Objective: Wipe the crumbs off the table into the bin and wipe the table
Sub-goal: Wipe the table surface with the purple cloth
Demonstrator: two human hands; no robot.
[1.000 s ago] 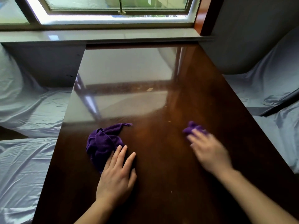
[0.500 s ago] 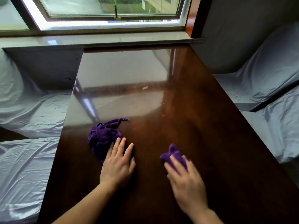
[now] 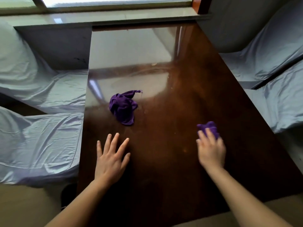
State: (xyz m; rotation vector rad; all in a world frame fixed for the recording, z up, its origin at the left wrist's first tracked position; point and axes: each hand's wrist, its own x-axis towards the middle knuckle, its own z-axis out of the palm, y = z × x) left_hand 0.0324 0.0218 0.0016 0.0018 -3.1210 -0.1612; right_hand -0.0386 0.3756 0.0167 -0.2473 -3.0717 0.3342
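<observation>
A dark, glossy wooden table (image 3: pixel 172 161) runs from me toward the window. My right hand (image 3: pixel 210 149) presses a small bunched purple cloth (image 3: pixel 209 128) onto the table's right side, and only the cloth's far end shows past my fingers. My left hand (image 3: pixel 110 158) lies flat on the wood, fingers spread, holding nothing. A second crumpled purple cloth (image 3: pixel 123 107) lies loose beyond it, apart from the fingertips. A pale crumb (image 3: pixel 154 64) sits farther back, and a few tiny specks dot the wood. No bin is in view.
Seats draped in pale blue fabric (image 3: pixel 41 138) line the table's left side, and more draped seats (image 3: pixel 278 95) line the right. A window sill (image 3: pixel 106 16) runs across behind the far end. Tan floor shows at the lower left.
My right hand has slid its cloth from the middle back out to the right. My left hand has drawn back off the loose cloth. The view has tilted down and pulled back.
</observation>
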